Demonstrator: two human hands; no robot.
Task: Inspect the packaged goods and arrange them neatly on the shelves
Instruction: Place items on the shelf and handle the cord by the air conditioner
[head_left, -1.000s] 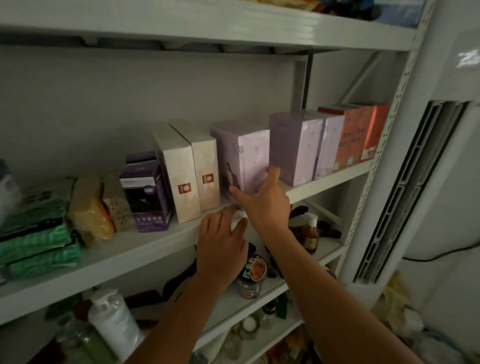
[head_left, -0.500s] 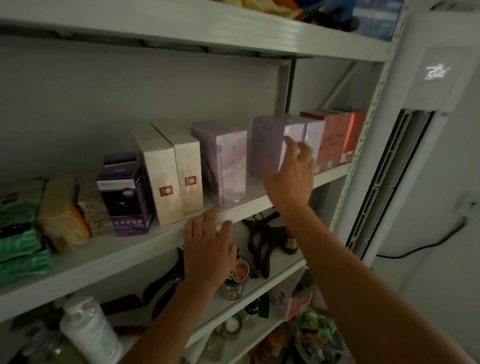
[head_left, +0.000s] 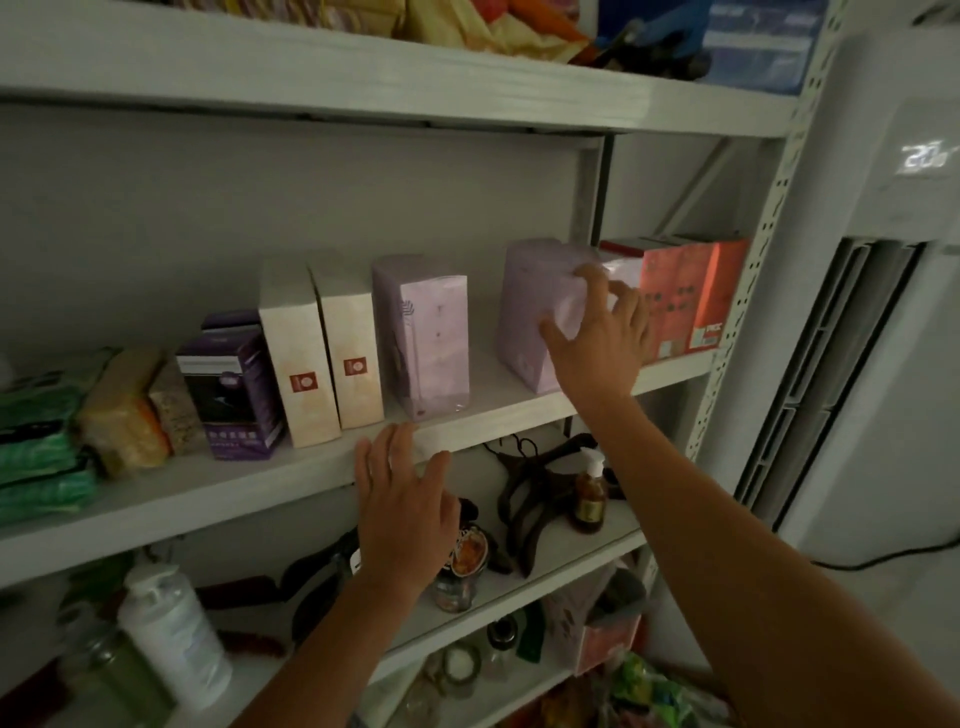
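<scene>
Right hand (head_left: 597, 338) gripped lilac box (head_left: 530, 306), fingers curled round its corner, just left of orange boxes (head_left: 685, 296); left hand (head_left: 402, 499) flat, empty, further left, lower. Best looked: slide it upright, flush

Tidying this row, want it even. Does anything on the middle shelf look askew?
Yes. The right lavender box, gripped by the right hand, sits turned at an angle with a corner toward the shelf edge, and a gap separates it from the left lavender box.

Bare to frame edge: left forearm (head_left: 340, 634), right forearm (head_left: 727, 551). Bare too: left grip (head_left: 402, 499), right grip (head_left: 597, 343).
</scene>
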